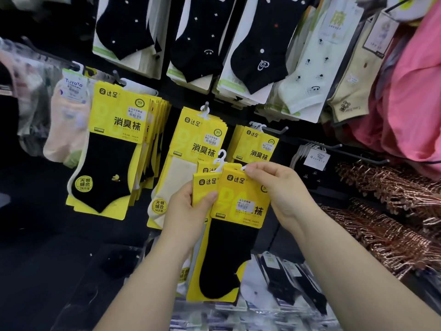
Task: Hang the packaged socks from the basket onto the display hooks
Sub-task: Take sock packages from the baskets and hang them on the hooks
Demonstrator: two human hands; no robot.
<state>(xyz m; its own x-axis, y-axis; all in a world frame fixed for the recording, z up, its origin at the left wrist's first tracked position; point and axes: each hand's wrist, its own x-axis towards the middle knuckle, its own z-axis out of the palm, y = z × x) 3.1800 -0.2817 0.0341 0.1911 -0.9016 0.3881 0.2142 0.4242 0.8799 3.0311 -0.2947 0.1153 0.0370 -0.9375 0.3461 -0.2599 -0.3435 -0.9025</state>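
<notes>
**Yellow front pack (241, 204) pinched at its top**

We hold a small fan of sock packs before the display wall. Our left hand (188, 209) grips the rear packs (202, 185), thumb pressed across their yellow cards, and their white plastic hangers (220, 161) stick up. Our right hand (279, 189) pinches the front pack's top corner; a black sock runs down its card. Just above, matching hung packs (259, 145) sit on a display hook (276, 130) whose end juts toward us. Loose packs (284, 280) lie below our wrists. Copper-coloured clothes hangers (391, 216) are piled at the right.
</notes>
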